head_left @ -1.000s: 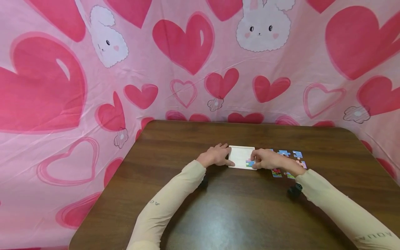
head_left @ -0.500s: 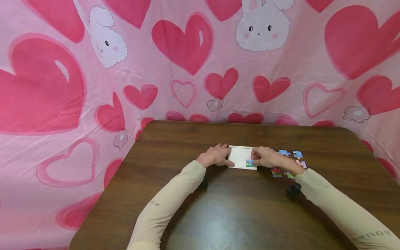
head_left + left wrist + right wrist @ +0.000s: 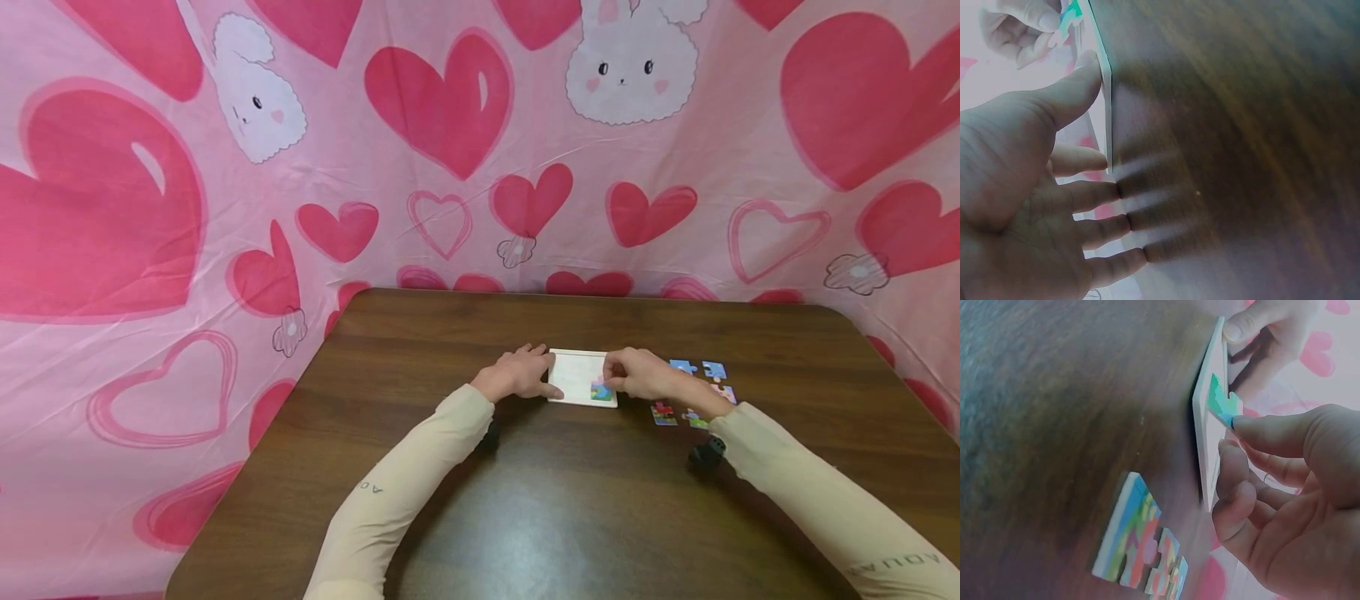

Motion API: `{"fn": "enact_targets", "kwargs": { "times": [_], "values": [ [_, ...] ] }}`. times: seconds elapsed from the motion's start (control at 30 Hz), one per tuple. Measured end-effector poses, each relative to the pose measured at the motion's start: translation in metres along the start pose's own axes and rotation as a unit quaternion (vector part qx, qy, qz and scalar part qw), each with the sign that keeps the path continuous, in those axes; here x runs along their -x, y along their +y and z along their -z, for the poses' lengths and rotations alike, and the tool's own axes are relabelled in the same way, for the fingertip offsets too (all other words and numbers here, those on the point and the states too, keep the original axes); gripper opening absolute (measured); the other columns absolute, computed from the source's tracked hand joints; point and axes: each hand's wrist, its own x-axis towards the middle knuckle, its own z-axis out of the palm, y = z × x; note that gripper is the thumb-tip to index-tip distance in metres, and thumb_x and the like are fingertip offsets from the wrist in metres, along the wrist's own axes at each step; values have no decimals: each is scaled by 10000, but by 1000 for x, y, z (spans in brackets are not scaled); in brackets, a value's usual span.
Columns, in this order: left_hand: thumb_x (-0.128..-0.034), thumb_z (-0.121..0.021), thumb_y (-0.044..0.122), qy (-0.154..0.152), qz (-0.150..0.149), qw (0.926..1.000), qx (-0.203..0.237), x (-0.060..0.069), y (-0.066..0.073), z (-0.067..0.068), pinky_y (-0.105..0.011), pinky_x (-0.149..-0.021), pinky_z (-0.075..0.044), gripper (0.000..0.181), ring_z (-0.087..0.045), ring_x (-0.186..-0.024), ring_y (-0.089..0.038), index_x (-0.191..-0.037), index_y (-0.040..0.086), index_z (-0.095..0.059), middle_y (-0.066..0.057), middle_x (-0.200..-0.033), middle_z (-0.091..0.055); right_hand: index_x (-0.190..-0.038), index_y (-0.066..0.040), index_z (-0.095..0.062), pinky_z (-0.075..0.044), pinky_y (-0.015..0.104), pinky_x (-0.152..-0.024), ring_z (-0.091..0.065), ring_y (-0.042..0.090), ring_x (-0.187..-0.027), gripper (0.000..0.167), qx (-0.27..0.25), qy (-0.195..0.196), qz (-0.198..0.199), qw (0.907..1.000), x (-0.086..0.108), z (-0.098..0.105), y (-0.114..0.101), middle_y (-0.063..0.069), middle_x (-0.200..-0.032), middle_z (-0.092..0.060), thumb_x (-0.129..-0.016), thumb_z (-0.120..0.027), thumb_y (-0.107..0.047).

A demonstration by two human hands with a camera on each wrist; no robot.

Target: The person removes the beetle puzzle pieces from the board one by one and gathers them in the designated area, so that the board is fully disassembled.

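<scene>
A shallow white puzzle tray (image 3: 573, 375) lies flat on the table. My left hand (image 3: 522, 372) rests at its left side, thumb on the near left corner and fingers spread along the edge. In the left wrist view those fingers (image 3: 1094, 197) are straight, their tips touching the tabletop. Over the tray's near right corner, my right hand (image 3: 637, 375) pinches a green and blue jigsaw piece (image 3: 600, 392). Seen from the right wrist, the jigsaw piece (image 3: 1222, 403) tilts above the tray floor, its edge under the thumb. The index fingertip behind it is partly hidden.
Several loose jigsaw pieces (image 3: 663, 414) lie right of the tray, some hidden under the right forearm. The brown wooden table (image 3: 480, 500) reaches back to a pink cloth (image 3: 450, 233) printed with hearts and rabbits.
My right hand has shifted slightly and the jigsaw piece has turned a little at the tray's near right corner. A loose piece behind that hand is now hidden. My left hand stays put.
</scene>
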Motion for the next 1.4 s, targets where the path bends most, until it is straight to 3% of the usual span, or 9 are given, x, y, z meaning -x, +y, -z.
{"fn": "enact_targets", "kwargs": {
  "times": [0.3,0.43,0.6,0.97,1.23,1.4],
  "values": [
    [-904,-581,603,8,-12,10000,54,1,-1,-2,-523,-1170,-300,770,-230,-1509,-306,-1520,193,-368,-78,-1631,-255,-847,-95,-601,-437,281,-430,-518,131,-506,103,-410,-323,-293,9982,10,14,4,26,-668,-558,-935,-650,-119],
    [-907,-578,601,14,-24,10000,79,1,-2,-2,-522,-1172,-297,766,-226,-1510,-307,-1520,194,-366,-79,-1633,-249,-861,-83,-616,-452,287,-456,-539,152,-507,91,-450,-367,-227,9981,16,20,9,64,-679,-584,-939,-645,-120],
    [-907,-581,597,4,-38,9999,100,1,-2,-1,-524,-1170,-299,764,-224,-1510,-310,-1520,195,-366,-80,-1634,-247,-862,-95,-629,-440,266,-508,-510,107,-545,90,-397,-329,-133,9986,26,28,16,15,-685,-572,-936,-656,-140],
    [-907,-576,601,-10,-59,9999,127,2,-3,-1,-527,-1174,-291,764,-222,-1511,-312,-1518,193,-368,-79,-1633,-249,-882,-85,-618,-469,291,-441,-533,158,-505,122,-926,-621,-167,9936,51,42,39,81,-671,-581,-934,-667,-182],
    [-903,-586,593,14,-71,9997,243,2,-3,0,-526,-1178,-285,764,-208,-1516,-307,-1516,192,-369,-73,-1636,-244,-885,-49,-585,-463,283,-439,-541,110,-553,139,-1325,-1112,-54,9849,70,56,48,68,-697,-575,-952,-638,-158],
    [-900,-583,601,1,-57,9997,226,1,-2,-1,-529,-1174,-290,766,-212,-1515,-302,-1515,198,-369,-69,-1636,-243,-876,-56,-579,-481,285,-463,-552,105,-572,141,-1208,-1371,-228,9829,82,62,57,55,-723,-578,-958,-625,-160]
  ]
}}
